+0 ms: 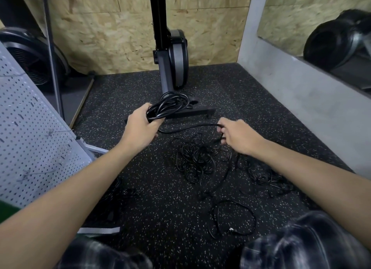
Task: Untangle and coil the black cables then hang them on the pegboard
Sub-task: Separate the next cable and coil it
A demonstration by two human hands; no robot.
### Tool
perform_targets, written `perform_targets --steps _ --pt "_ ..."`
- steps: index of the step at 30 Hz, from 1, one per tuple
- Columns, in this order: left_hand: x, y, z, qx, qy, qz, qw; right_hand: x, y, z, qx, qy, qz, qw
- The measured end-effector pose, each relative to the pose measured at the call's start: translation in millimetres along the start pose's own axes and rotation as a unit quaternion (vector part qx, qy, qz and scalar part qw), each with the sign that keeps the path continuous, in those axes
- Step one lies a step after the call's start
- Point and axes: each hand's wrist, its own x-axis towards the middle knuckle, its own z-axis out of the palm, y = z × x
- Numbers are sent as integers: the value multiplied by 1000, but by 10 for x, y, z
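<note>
Our left hand [140, 126] grips a coil [170, 105] of black cable. Its fingers curl round the gathered loops, which stand up and away from us past the knuckles. Our right hand [237, 136] pinches the free tail [188, 129] of the same cable between thumb and fingers.

We judge that the next wrap turns on this tail. It sags in a shallow arc from under the left fist across to the right hand, its long axis running side to side between the two. That leaves the right hand placed to carry it over to the coil.

Just below the right hand and nearer us, a tangle [198, 158] of thinner black cables lies on the speckled floor [160, 198]. A loose loop [233, 218] rests closer to our knees. The pegboard [30, 128] leans at our left, nearer the hand that holds the coil.
</note>
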Motion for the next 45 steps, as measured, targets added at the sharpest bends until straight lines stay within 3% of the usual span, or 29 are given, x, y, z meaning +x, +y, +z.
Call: perform_targets --steps 1,3,4,5,6,8,9,12,13,15,20,25,28,32,36,39,41,43,45 --pt "-11 25 -5 -4 3 0 1000 -48 -53 -45 4 -36 -1 999" --pt "-36 60 -13 -7 7 5 1000 -164 -183 -118 6 -228 6 974" --pt "-58 79 -20 -7 7 10 1000 -230 -229 -156 9 -287 4 958" --pt "-79 96 -25 -5 7 18 1000 -256 -254 -184 9 -286 -2 958" --pt "-100 112 -30 -4 6 25 1000 -245 -260 -221 -3 -217 -14 976" --pt "-139 158 -63 -20 8 22 1000 -228 -259 -284 -47 16 -51 997" --pt "-150 182 -81 -31 11 18 999 -247 -265 -319 -33 48 -61 996" --pt "-153 207 -145 -116 2 -12 993 -336 -385 -433 17 -118 -78 990" --pt "-160 217 -160 -170 -25 -27 985 -333 -417 -470 27 -95 -78 992" --pt "-193 257 -149 -269 -91 -56 957 -280 -466 -570 66 24 -82 994" --pt "-225 393 -34 -345 -210 -90 910 -201 -679 -483 209 -2 -76 975" --pt "-237 448 91 -333 -224 -91 911 -132 -822 -437 414 40 -84 905" --pt "-217 493 124 -324 -245 -81 910 -62 -882 -441 401 63 -83 910" --pt "-157 459 94 -328 -177 -88 924 -55 -857 -446 398 50 -32 915" --pt "-79 324 -6 -345 -127 -124 922 -170 -624 -425 212 -28 25 977" --pt "-69 260 -9 -312 -117 -116 936 -228 -519 -380 18 -78 88 993" --pt "-81 270 17 -285 -118 -107 945 -243 -522 -332 -37 -7 71 997" --pt "-83 285 26 -233 -126 -91 960 -282 -591 -318 6 98 -12 995" --pt "-71 288 6 -143 -139 -63 978 -326 -678 -351 25 207 -115 971"
